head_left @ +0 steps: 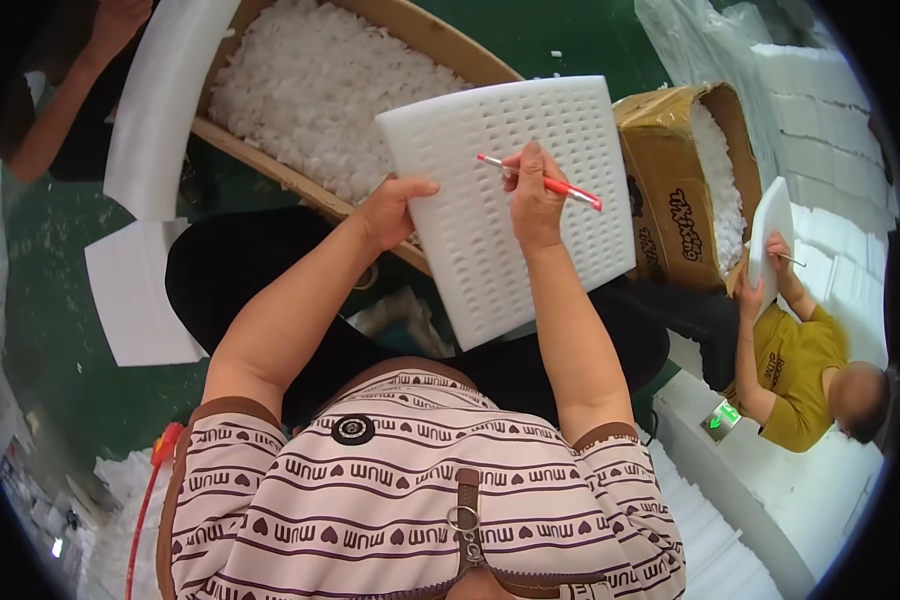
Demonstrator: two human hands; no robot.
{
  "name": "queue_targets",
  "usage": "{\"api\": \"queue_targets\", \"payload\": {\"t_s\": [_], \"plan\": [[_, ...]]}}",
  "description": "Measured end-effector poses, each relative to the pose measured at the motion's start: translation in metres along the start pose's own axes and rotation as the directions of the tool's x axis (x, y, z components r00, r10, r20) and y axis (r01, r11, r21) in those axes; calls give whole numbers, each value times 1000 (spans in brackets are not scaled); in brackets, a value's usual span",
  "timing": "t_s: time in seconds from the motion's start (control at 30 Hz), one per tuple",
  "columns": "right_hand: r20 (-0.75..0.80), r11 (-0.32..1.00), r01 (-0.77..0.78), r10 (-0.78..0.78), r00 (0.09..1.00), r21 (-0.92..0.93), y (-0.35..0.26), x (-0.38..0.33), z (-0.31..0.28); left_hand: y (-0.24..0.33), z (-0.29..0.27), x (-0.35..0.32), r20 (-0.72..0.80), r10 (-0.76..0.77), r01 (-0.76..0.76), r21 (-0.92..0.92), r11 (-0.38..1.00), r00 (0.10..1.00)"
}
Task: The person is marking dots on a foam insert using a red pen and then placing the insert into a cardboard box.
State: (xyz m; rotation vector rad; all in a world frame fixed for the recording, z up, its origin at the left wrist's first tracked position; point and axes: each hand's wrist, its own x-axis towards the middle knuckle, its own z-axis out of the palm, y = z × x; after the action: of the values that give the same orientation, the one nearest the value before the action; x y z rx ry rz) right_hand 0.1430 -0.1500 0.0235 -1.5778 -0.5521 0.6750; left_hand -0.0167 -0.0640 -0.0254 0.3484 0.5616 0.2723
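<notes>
I am observing a handwork step through the head view. The left hand is closing its thumb and fingers on the left edge of a white dimpled panel. The right hand is pinching a red pen over the panel's pitted face. The panel is lying above the lap, between a long cardboard tray and an upright carton.

I am judging the current step to be pen work, either probing or marking the pits. The next move is probably calling for a steady left-hand grip while the pen's slim end is being aligned with a pit.

The panel is hiding its underside and the left fingertips. I am not resolving pen contact or pit depth. The picture's rim is cutting off a co-worker at upper left.
</notes>
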Motion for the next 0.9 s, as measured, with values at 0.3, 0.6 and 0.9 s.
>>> {"api": "queue_targets", "payload": {"t_s": [0.3, 0.6, 0.9], "plan": [[245, 557, 488, -456, 856, -672, 16, 24, 15, 0, -7, 4, -2, -10, 10, 98, 995, 1000], [176, 579, 487, -509, 842, -654, 9, 8, 3, 27, 10, 6, 58, -53, 64, -190, 980, 997], [219, 641, 492, -459, 861, -589, 29, 5, -2, 19, -2, 7, 63, 3, -3, 9, 1000, 998]]}}
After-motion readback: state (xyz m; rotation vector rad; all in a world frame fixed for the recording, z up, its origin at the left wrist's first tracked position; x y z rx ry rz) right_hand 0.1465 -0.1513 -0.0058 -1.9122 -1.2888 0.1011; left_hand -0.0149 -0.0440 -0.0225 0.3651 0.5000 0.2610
